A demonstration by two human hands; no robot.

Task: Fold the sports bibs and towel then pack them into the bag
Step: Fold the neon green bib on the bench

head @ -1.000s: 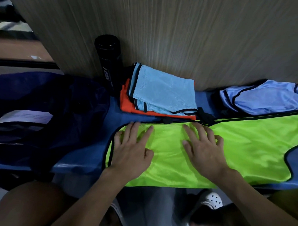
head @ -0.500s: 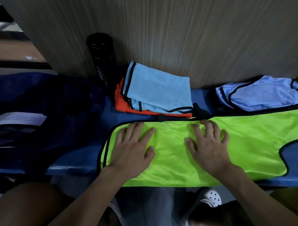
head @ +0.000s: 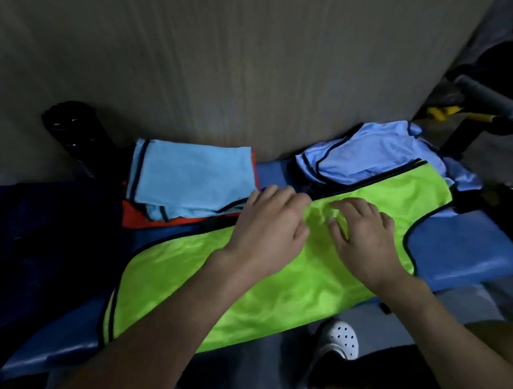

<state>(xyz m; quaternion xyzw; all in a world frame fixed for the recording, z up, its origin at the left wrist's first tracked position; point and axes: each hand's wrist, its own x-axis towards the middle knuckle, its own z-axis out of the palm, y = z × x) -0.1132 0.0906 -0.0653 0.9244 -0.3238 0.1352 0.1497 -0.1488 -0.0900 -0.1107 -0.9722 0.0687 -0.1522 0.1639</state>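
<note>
A neon green bib (head: 253,288) with black trim lies spread along the blue bench (head: 463,250). My left hand (head: 268,226) sits at its far edge, fingers curled onto the cloth. My right hand (head: 363,236) is close beside it, fingers and thumb curled into the same cloth, which puckers between the two hands. Behind them, a folded light blue bib (head: 190,176) rests on a folded orange bib (head: 138,218). An unfolded pale blue bib (head: 374,151) lies crumpled at the back right. The dark blue bag (head: 45,238) is at the left, dim and partly out of view.
A black bottle (head: 70,134) stands against the wood-grain panel (head: 243,62) behind the bench. Gym equipment with yellow parts (head: 451,113) is at the far right. A white clog (head: 341,340) is on the floor below the bench edge.
Both hands have slid right along the green bib and drawn together. They were flat with spread fingers; now the fingers curl and the cloth bunches between them.
</note>
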